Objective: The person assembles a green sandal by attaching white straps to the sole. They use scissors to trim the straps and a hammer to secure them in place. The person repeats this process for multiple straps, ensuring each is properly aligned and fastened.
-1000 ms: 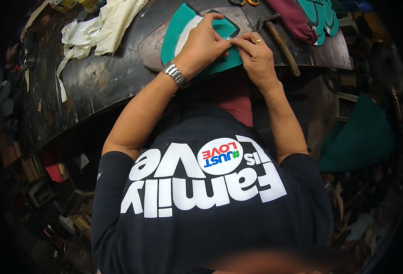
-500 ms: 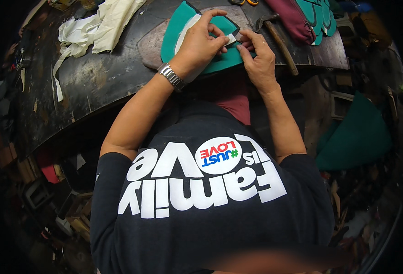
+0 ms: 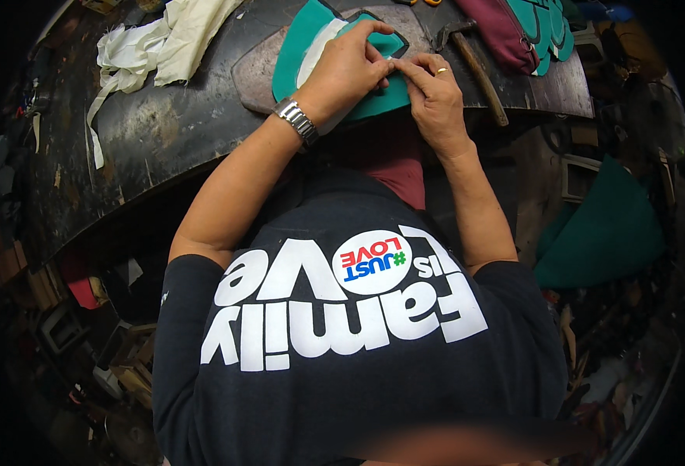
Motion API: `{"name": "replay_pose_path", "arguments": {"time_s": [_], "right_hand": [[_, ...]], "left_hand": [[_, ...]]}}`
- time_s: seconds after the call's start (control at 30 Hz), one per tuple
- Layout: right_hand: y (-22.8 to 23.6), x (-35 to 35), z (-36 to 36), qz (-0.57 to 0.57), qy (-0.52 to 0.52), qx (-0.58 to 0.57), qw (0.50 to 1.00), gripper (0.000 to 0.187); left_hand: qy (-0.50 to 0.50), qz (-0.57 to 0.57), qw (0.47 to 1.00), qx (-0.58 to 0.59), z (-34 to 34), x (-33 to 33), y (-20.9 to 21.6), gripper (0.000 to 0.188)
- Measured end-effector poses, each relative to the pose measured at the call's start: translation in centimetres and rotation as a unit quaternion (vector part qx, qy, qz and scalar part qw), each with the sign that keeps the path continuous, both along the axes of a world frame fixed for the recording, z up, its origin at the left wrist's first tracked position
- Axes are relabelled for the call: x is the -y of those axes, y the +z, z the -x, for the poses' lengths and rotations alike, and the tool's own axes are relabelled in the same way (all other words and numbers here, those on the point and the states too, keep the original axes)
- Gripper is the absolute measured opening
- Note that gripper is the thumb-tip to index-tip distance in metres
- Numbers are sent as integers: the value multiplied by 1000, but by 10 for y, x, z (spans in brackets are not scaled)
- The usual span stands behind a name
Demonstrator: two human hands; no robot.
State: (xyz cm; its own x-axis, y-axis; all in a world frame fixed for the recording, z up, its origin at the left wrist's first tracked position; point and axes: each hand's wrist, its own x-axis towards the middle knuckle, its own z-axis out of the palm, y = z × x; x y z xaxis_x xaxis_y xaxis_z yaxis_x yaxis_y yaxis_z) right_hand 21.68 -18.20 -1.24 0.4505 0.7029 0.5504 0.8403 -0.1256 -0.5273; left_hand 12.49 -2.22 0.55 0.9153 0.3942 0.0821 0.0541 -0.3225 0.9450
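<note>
My left hand (image 3: 344, 68), with a metal watch at the wrist, is bent over a teal-green cut piece (image 3: 296, 48) with dark edging along part of it. A white band (image 3: 320, 50) runs across that piece beside my fingers. Thumb and finger of my right hand (image 3: 438, 97) are pinched together, touching the tips of my left fingers. Between the two pinches is a small white strip, almost wholly covered by the fingertips. The green piece rests on a flat stone slab (image 3: 258, 71) and reaches the table's near edge.
Right of my hands a hammer (image 3: 478, 74) lies on the dark table (image 3: 168, 128). Beyond it are a maroon cloth (image 3: 501, 35) and several green cut pieces (image 3: 548, 27). Cream cloth (image 3: 191, 39) lies at the far left. A large green sheet (image 3: 606, 229) hangs low at the right.
My right hand has moved left and closed its pinch against my left fingertips. The small white strip, plainly visible before in my left fingers, is now mostly hidden.
</note>
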Motion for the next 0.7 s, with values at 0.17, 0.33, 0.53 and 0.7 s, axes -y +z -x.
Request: {"name": "replay_pose_path", "arguments": {"time_s": [0.17, 0.33, 0.53, 0.7], "right_hand": [[4, 2, -2, 41, 11, 17, 999, 34], [5, 3, -2, 51, 14, 27, 998, 37], [3, 3, -1, 49, 21, 58, 997, 39], [0, 2, 0, 33, 20, 63, 997, 37]], "left_hand": [[-12, -8, 999, -32, 11, 1, 13, 44], [3, 8, 997, -78, 47, -2, 30, 45], [11, 9, 996, -92, 73, -9, 22, 35], [33, -74, 996, -36, 77, 1, 8, 33]]}}
